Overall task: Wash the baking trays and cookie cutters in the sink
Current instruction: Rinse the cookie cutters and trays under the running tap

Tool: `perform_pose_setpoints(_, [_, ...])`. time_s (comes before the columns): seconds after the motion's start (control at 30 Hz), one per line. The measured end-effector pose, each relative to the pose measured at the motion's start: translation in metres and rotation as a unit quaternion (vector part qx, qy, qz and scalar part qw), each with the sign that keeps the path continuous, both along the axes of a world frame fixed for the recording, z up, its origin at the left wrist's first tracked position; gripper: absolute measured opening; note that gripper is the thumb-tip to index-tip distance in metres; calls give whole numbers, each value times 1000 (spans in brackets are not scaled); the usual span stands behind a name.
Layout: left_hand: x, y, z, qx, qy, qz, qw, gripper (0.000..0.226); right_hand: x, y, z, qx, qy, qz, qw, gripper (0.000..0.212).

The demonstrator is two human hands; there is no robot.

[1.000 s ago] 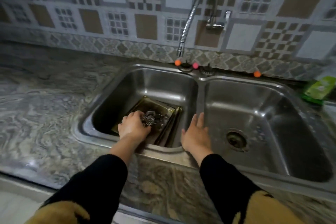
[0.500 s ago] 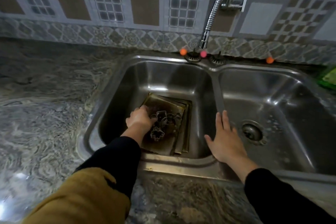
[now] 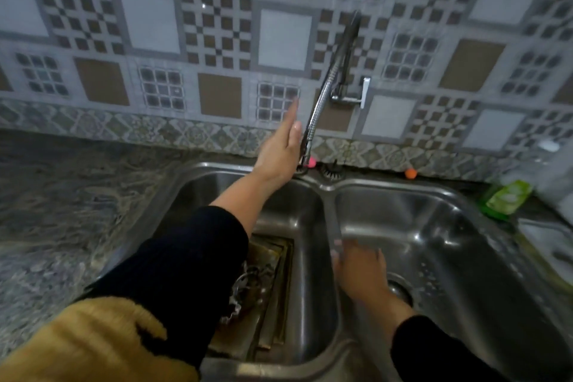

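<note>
Steel trays [image 3: 273,260] + cutters [image 3: 248,285] sit unwashed; I've lifted left hand [image 3: 280,152] off them, fingers straight, empty, toward hose [image 3: 322,99]; right hand [image 3: 361,273] flat, empty.

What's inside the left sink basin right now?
In the left sink basin lies a stack of baking trays with metal cookie cutters on top. The left sleeve covers the stack's left part, so anything there is hidden.

left basin floor [image 3: 304,288] crowded by baking trays [image 3: 273,298], right basin [image 3: 465,257] seemingly open
</note>
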State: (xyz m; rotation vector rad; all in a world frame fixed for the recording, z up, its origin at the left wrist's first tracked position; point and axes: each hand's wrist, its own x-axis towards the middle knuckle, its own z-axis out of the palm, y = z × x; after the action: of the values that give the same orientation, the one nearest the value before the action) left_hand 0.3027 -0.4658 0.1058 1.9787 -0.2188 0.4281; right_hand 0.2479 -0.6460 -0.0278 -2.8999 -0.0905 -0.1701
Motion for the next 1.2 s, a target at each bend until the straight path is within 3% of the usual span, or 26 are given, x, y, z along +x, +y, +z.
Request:
perform_pose_setpoints(0.1, [13,-17,15,-37,-20,-53,998,56,80,-15,49,118,60,12,991,37])
perform_pose_setpoints(0.23, [27,-25,19,19,-6,-26,999,60,175,-25,117,292,-39,-19,955,34])
perform_pose_setpoints(0.33, [32,-29,25,70,-45,43,996,58,220,-26,161,341,-74,-31,937,38])
perform_pose_setpoints(0.5, [37,-24,40,68,0,63,996,67,271,-19,185,396,-85,-27,914,42])
perform_pose_setpoints(0.6, [40,-25,40,67,10,56,996,65,288,-15,182,410,-113,-16,905,37])
perform_pose_setpoints(0.73, [39,-28,44,82,14,72,994,65,297,-20,178,428,-156,-19,890,15])
perform_pose_setpoints(1.0, [42,-30,35,57,-10,48,997,67,267,-33,143,441,-183,26,878,12])
perform_pose_setpoints(1.13, [43,-27,31,31,-4,28,999,67,259,-36,134,392,-176,33,903,6])
perform_pose_setpoints(1.2, [41,-26,31,15,-1,9,1000,64,251,-33,135,340,-149,16,928,20])
